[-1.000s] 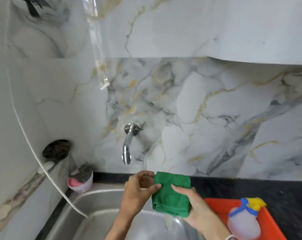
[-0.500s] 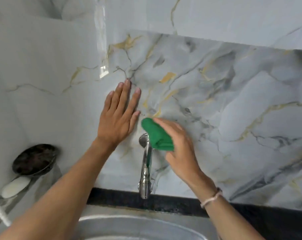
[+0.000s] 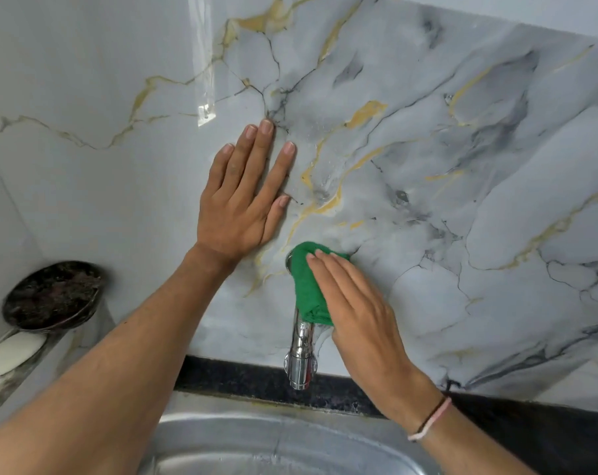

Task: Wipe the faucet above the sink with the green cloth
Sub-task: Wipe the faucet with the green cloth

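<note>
A chrome faucet [image 3: 301, 358] juts from the marble wall over the steel sink [image 3: 256, 447]. The folded green cloth [image 3: 308, 286] is wrapped over the faucet's upper part, near where it meets the wall, and hides it. My right hand [image 3: 356, 320] presses the cloth onto the faucet with fingers laid flat along it. The lower spout stays bare below the cloth. My left hand [image 3: 246, 200] lies flat on the wall, up and left of the faucet, fingers spread, holding nothing.
A dark round dish [image 3: 50, 296] and a white soap bar [image 3: 11, 353] sit on a ledge at the left. A black stone counter strip [image 3: 242, 378] runs behind the sink. The marble wall [image 3: 462, 200] fills the rest of the view.
Both hands rose from the sink. My left hand went flat on the wall; my right brought the cloth to the faucet's top, then spread it down along the faucet. The view moved closer.
</note>
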The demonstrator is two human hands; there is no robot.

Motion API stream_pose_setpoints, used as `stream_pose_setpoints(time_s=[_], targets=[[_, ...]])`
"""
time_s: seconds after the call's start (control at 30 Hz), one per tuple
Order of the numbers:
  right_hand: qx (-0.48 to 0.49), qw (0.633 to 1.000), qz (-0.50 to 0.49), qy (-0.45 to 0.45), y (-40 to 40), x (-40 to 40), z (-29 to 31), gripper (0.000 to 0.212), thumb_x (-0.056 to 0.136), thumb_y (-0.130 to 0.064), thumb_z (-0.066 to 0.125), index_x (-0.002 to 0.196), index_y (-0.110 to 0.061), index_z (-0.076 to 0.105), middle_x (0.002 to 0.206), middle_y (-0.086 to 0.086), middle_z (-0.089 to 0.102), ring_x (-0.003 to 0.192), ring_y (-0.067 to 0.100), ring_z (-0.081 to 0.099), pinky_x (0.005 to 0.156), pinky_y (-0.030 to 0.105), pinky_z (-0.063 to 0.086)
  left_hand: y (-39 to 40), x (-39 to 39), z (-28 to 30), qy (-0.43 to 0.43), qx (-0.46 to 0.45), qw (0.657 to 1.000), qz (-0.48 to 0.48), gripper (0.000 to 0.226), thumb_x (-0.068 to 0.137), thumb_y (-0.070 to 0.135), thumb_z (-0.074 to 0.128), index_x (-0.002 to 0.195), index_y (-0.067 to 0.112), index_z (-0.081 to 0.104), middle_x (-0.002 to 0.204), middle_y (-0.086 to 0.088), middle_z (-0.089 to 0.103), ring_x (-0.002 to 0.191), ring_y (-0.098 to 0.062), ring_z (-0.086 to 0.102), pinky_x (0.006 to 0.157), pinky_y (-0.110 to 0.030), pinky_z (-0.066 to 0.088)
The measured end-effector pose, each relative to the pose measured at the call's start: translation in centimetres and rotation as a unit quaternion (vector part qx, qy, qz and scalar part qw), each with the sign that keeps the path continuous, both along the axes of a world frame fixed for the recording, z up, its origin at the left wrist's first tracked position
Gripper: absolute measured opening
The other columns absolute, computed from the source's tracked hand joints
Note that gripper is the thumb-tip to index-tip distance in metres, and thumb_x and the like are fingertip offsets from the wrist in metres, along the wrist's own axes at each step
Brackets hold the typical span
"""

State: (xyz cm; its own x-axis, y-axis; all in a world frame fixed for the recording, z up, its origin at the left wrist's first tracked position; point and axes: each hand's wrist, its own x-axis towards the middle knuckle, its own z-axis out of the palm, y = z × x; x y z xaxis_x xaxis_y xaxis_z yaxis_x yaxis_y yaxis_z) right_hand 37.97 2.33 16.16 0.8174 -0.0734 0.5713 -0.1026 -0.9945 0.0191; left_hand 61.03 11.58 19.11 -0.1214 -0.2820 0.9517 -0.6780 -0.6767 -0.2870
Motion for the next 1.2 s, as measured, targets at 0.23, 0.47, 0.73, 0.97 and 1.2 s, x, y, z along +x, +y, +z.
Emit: stream_pose_setpoints(time_s=[0.23, 0.47, 0.73, 0.97, 1.2], targets=[[0.588, 0.799, -0.113, 0.061, 0.4, -2.3, -4.8, 0.073, 0.08, 0.025, 0.049, 0.144, -0.01, 0.053, 0.127, 0.01, 0.069, 0.109, 0.026, 0.067, 0.079, 0.032, 0.062, -0.2, 0.4, -0.4, -0.009, -0.004, 1.0, -0.002, 0.061, 0.105, 0.035, 0.028, 0.162, 0.013, 0.034, 0.166, -0.018, 0.027, 0.155, -0.036, 0.033, 0.126, -0.048, 0.03], [0.986, 0.168, -0.003, -0.004, 0.9, -0.7, -7.7, 0.046, 0.082, 0.001, 0.057, 0.127, 0.005, 0.058, 0.112, 0.031, 0.071, 0.094, 0.044, 0.074, 0.083, 0.054, 0.063, -0.2, 0.8, -0.7, -0.015, -0.006, 1.0, 0.009, 0.062, 0.105, 0.035, 0.028, 0.163, 0.013, 0.031, 0.168, -0.018, 0.022, 0.16, -0.03, 0.018, 0.133, -0.043, 0.016], [0.977, 0.207, 0.051, -0.014, 1.9, 5.2, -5.1, 0.028, 0.07, -0.017, 0.062, 0.089, 0.002, 0.072, 0.088, 0.02, 0.072, 0.077, 0.035, 0.072, 0.061, 0.043, 0.067, -0.1, 0.8, -0.6, -0.013, -0.009, 1.0, 0.005, 0.063, 0.103, 0.034, 0.034, 0.162, 0.012, 0.033, 0.168, -0.018, 0.023, 0.16, -0.031, 0.018, 0.134, -0.042, 0.013], [0.963, 0.248, 0.103, -0.02, 1.0, 3.8, -3.7, 0.032, 0.077, -0.017, 0.057, 0.086, 0.002, 0.082, 0.089, 0.022, 0.081, 0.075, 0.035, 0.079, 0.071, 0.046, 0.067, 0.0, 0.5, -0.4, -0.019, -0.004, 1.0, 0.005, 0.063, 0.103, 0.034, 0.032, 0.162, 0.012, 0.03, 0.165, -0.019, 0.027, 0.153, -0.037, 0.035, 0.132, -0.043, 0.018], [0.867, 0.491, -0.026, -0.084, -0.2, 0.1, 0.7, 0.023, 0.089, -0.006, 0.053, 0.088, -0.01, 0.075, 0.073, 0.01, 0.081, 0.081, 0.034, 0.073, 0.078, 0.045, 0.058, -0.1, 0.7, -0.6, -0.012, -0.002, 1.0, 0.006, 0.063, 0.104, 0.034, 0.031, 0.163, 0.013, 0.03, 0.167, -0.019, 0.024, 0.16, -0.031, 0.02, 0.134, -0.043, 0.014]])
